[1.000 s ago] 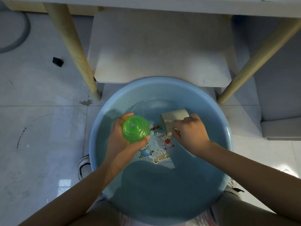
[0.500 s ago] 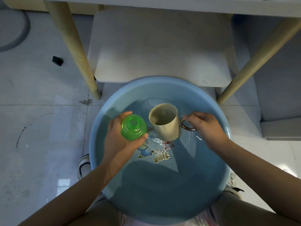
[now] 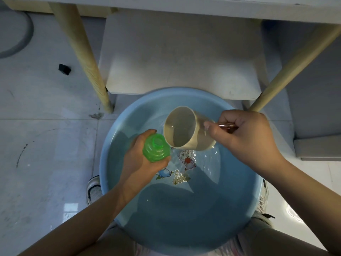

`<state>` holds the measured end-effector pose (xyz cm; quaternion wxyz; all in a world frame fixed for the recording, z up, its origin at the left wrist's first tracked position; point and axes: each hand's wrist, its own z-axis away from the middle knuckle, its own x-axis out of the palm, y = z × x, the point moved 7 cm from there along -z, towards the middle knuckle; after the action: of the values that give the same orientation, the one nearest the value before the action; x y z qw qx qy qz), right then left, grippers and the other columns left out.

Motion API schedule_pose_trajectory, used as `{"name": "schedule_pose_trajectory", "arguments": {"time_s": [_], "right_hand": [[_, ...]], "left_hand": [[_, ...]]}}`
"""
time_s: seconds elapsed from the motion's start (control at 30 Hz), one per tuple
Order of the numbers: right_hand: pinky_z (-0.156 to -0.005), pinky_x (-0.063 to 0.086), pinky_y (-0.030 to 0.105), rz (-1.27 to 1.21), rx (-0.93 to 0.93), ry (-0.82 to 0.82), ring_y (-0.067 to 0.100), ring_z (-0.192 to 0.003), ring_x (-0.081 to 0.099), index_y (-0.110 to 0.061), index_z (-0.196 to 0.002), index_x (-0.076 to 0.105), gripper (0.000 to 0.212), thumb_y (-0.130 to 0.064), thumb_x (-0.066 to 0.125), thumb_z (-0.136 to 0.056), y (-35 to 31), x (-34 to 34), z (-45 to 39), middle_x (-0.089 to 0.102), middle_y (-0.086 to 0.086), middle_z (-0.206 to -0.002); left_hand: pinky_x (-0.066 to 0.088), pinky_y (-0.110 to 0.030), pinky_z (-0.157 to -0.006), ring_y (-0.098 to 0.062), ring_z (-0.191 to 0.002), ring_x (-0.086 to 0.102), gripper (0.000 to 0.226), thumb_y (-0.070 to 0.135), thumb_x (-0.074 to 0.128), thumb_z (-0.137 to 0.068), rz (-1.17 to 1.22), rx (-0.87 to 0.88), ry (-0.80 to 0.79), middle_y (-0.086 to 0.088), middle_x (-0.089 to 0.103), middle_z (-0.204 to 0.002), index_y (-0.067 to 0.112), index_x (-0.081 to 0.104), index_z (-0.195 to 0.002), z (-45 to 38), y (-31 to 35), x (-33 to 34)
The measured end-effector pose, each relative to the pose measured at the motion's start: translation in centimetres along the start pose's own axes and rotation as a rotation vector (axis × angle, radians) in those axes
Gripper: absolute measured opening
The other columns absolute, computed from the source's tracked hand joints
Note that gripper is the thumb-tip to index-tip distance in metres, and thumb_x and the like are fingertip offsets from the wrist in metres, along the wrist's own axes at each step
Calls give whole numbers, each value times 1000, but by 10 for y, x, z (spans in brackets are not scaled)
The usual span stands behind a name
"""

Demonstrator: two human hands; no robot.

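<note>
Over the basin's [image 3: 118,145] far half, the right hand [image 3: 245,137] grips the mug's [image 3: 184,132] handle, mouth tilted left toward the green bottle [image 3: 156,150] clasped in the left hand [image 3: 142,161].

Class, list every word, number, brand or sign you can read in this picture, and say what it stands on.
None can be read. The cartoon pictures on the floor of the blue basin show no legible letters; the green bottle and the beige mug show no print.
</note>
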<state>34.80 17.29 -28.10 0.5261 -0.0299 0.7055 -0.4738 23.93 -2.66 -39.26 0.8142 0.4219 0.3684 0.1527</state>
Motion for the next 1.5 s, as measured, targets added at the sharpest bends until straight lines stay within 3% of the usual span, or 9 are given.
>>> {"name": "schedule_pose_trajectory", "arguments": {"time_s": [0.13, 0.43, 0.6, 0.8, 1.1, 1.5], "right_hand": [[-46, 25, 12, 94, -180, 40, 14, -50, 34, -19, -49, 42, 39, -43, 57, -77, -17, 0, 2, 25, -9, -40], [-49, 21, 24, 203, -303, 100, 23, -45, 41, -9, -47, 50, 42, -38, 56, -76, -29, -4, 4, 38, -1, -39], [-56, 17, 15, 237, -375, 113, 26, -41, 43, -9, -46, 49, 40, -34, 58, -77, -34, -5, 5, 39, 1, -38], [-61, 16, 14, 253, -444, 137, 27, -39, 42, -14, -44, 43, 40, -30, 58, -77, -39, -6, 7, 36, 2, -36], [-62, 17, 17, 290, -506, 161, 26, -38, 41, -13, -44, 44, 39, -28, 60, -76, -41, -5, 8, 37, 2, -36], [-63, 27, 23, 317, -618, 177, 23, -38, 35, -15, -46, 45, 39, -23, 68, -77, -46, -2, 10, 35, 0, -38]], "left_hand": [[39, 0, -73, 3, -99, 55, 70, 26, 84, -63, -32, 8, -14, 14, 57, -114, 39, 49, -122, 0, 4, 1], [41, -1, -73, -1, -98, 57, 69, 28, 84, -63, -44, -1, -27, 14, 59, -113, 38, 50, -123, 0, 5, 3], [44, -8, -76, -2, -99, 57, 70, 28, 85, -63, -37, 2, -38, 15, 58, -113, 37, 50, -123, 1, 5, 3], [45, -11, -80, -4, -102, 58, 72, 30, 84, -65, -30, 11, -53, 15, 59, -116, 36, 49, -127, 0, 5, 4], [42, -1, -81, 2, -106, 56, 90, 25, 85, -66, 22, 22, -73, 12, 56, -123, 48, 34, -138, 0, 5, 6], [37, 4, -77, 12, -103, 53, 89, 22, 85, -66, 15, 27, -75, 12, 57, -123, 39, 39, -140, 0, 6, 7]]}}
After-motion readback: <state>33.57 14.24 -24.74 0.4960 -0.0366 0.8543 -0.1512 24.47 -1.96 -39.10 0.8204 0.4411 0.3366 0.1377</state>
